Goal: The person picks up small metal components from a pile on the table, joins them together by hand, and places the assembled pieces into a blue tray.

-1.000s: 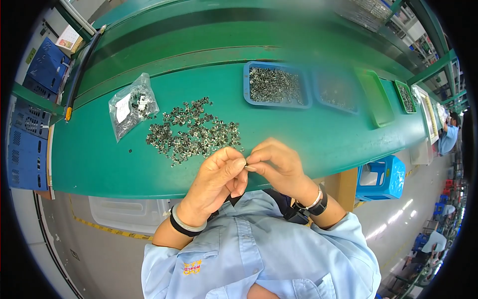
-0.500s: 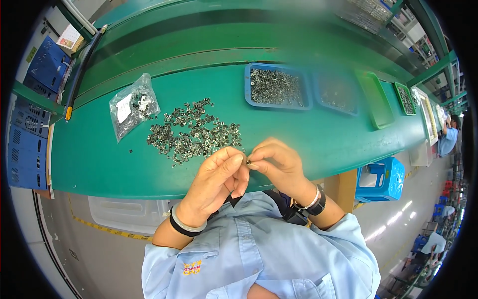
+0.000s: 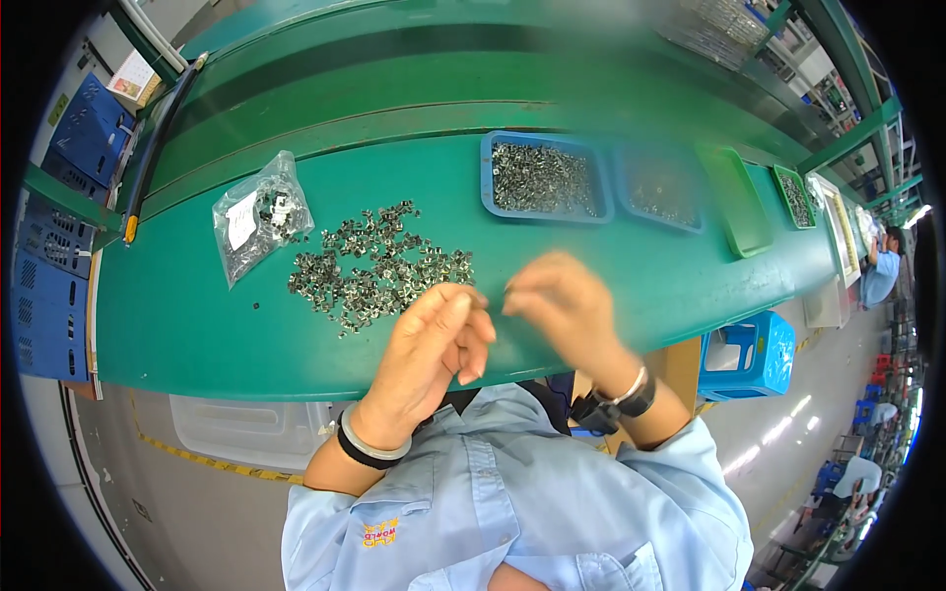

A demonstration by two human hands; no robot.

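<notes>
Over the near side of the green table, my left hand (image 3: 434, 340) is closed in a pinch, thumb against forefinger; whatever is between them is too small to make out. My right hand (image 3: 562, 305) is a short way to its right, smeared by motion, its thumb and fingertips pinched together on a small dark part (image 3: 507, 293). Just beyond my left hand spreads a loose pile of small shiny metal and black parts (image 3: 379, 266). A clear plastic bag (image 3: 258, 219) with a white label and more such parts lies to the left of the pile.
At the back stand a blue tray (image 3: 544, 179) of small metal parts, a blurred second blue tray (image 3: 658, 187), a green tray (image 3: 737, 202) and a smaller green tray (image 3: 794, 197) of parts. A blue stool (image 3: 749, 357) is beyond the table's front edge. Another person (image 3: 880, 269) sits far right.
My hands, which met at the fingertips, have come apart. The right one has moved slightly right and away with the small dark part; the left has stayed nearly in place.
</notes>
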